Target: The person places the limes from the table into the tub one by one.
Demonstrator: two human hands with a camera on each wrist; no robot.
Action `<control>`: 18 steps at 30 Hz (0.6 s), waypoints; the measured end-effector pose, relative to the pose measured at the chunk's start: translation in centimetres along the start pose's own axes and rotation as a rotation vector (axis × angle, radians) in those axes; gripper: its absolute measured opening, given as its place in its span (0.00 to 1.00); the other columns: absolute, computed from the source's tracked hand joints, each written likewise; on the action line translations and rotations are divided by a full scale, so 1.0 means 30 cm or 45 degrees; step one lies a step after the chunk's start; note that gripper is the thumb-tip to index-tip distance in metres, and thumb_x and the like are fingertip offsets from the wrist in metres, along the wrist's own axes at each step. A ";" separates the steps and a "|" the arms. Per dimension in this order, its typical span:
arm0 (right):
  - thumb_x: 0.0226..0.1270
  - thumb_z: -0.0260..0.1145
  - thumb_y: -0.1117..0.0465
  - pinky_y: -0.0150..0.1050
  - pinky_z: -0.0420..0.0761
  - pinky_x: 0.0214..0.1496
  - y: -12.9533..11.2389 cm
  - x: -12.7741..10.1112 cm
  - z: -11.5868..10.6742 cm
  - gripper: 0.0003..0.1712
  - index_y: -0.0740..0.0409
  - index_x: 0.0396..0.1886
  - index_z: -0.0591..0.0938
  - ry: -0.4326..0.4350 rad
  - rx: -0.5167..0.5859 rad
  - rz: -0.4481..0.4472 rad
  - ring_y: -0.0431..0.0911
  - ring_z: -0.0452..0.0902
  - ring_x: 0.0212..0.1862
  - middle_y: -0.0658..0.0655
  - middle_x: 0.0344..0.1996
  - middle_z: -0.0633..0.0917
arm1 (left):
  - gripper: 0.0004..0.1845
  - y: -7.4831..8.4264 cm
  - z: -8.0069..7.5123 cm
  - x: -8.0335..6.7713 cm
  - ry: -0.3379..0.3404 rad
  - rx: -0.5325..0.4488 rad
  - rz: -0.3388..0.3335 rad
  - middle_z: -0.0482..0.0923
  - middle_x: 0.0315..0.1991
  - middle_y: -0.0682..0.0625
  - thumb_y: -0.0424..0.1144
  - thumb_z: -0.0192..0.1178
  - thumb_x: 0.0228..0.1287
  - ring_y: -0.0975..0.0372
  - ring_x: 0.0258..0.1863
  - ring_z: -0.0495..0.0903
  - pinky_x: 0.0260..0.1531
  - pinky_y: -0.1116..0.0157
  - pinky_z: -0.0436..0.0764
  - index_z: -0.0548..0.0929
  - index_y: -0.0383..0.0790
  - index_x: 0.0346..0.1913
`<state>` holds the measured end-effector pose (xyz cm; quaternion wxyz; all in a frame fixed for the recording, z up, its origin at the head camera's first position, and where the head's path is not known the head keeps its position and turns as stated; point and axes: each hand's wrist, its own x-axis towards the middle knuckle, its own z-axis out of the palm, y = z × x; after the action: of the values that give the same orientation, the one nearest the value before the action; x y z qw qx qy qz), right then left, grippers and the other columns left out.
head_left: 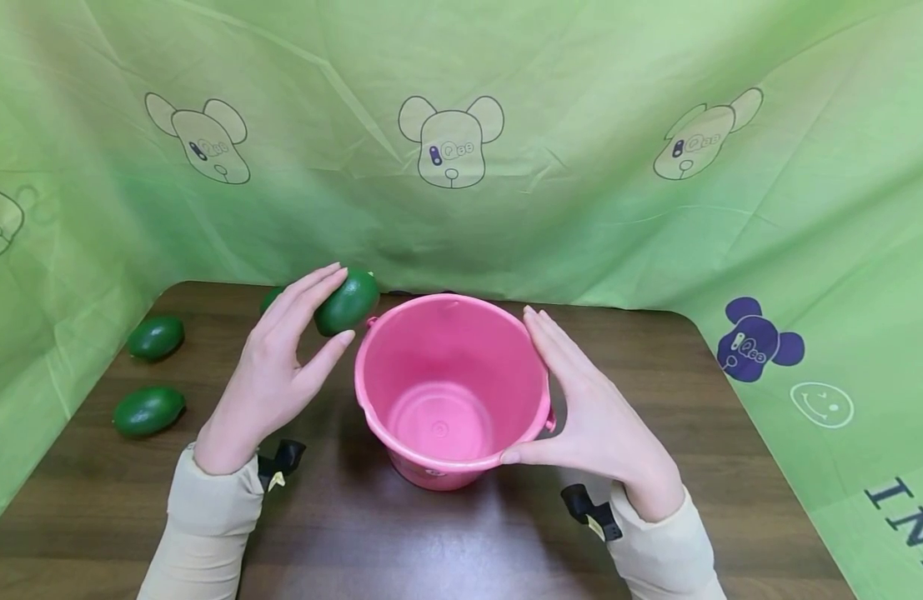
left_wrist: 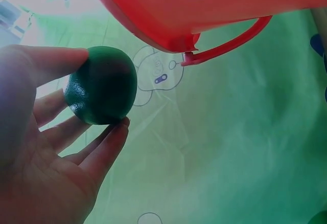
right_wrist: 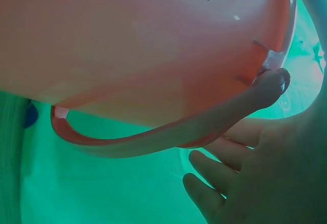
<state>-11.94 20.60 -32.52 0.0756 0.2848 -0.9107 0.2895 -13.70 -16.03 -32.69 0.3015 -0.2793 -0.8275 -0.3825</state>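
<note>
My left hand (head_left: 277,367) holds a green lime (head_left: 348,302) between thumb and fingers, just left of a pink bucket (head_left: 452,377). In the left wrist view the lime (left_wrist: 104,85) sits at the fingertips, apart from the bucket's rim. The bucket's mouth faces up, and no fruit shows inside it. My right hand (head_left: 599,408) grips the bucket's right side, thumb on the near rim and fingers on the far rim. In the right wrist view the bucket's handle (right_wrist: 168,137) hangs down in front of several fingers of the right hand (right_wrist: 265,168).
Two more limes, an upper one (head_left: 156,337) and a lower one (head_left: 149,411), lie at the left of the brown wooden table (head_left: 341,542). Another lime (head_left: 270,298) is partly hidden behind my left hand. A green printed cloth (head_left: 566,217) hangs around the table's back and sides.
</note>
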 end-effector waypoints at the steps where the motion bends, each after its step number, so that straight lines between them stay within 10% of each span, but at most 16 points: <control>1: 0.29 0.84 0.27 0.60 0.62 0.72 0.002 0.000 0.001 0.82 0.38 0.84 0.49 -0.007 0.005 0.005 0.43 0.43 0.80 0.42 0.81 0.50 | 0.38 0.002 0.000 0.000 0.000 -0.001 0.000 0.69 0.72 0.47 0.29 0.73 0.60 0.53 0.70 0.68 0.66 0.55 0.72 0.72 0.41 0.73; 18: 0.33 0.85 0.31 0.54 0.66 0.71 0.015 0.007 0.013 0.79 0.42 0.84 0.52 -0.073 0.135 0.021 0.40 0.52 0.77 0.40 0.80 0.54 | 0.37 0.018 0.006 0.001 0.034 -0.041 0.038 0.71 0.71 0.46 0.29 0.72 0.59 0.52 0.69 0.69 0.67 0.58 0.69 0.73 0.38 0.73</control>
<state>-12.36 20.59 -32.99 0.0320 0.2891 -0.8982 0.3296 -13.40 -15.58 -32.53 0.3137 -0.2914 -0.8128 -0.3950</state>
